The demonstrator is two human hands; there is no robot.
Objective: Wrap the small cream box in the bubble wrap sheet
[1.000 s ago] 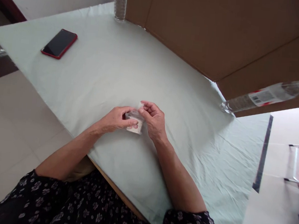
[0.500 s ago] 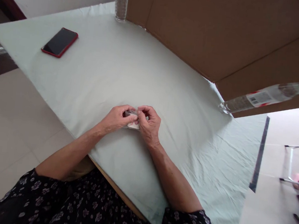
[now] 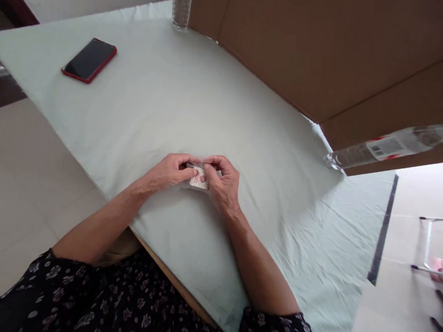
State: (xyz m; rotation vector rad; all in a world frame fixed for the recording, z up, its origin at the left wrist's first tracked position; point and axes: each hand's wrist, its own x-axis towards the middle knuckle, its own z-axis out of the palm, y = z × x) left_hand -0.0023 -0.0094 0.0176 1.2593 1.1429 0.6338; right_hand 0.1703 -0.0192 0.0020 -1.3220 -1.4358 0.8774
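Between my hands is a small white packet (image 3: 199,178) with red printing and what looks like a clear plastic wrapper. My left hand (image 3: 173,171) is closed on its left side, the thumb pressing on the printed face. At the upper right, my right hand (image 3: 223,181) pinches the packet's edge between thumb and fingers. The fingertips of both hands nearly meet along the top edge. My fingers cover part of the packet, so its full shape is hidden. It is held just over the pale green tablecloth (image 3: 196,101).
A phone in a red case (image 3: 89,60) lies at the far left of the table. A large brown cardboard panel (image 3: 295,48) stands at the back right, with a clear bottle (image 3: 181,5) at its left end and another bottle (image 3: 390,147) at its right. A metal-framed stand (image 3: 428,243) is on the floor.
My left thumb has shifted left across the packet, so more of the red printing shows. My right hand keeps its pinch almost in place. The view has shifted slightly.
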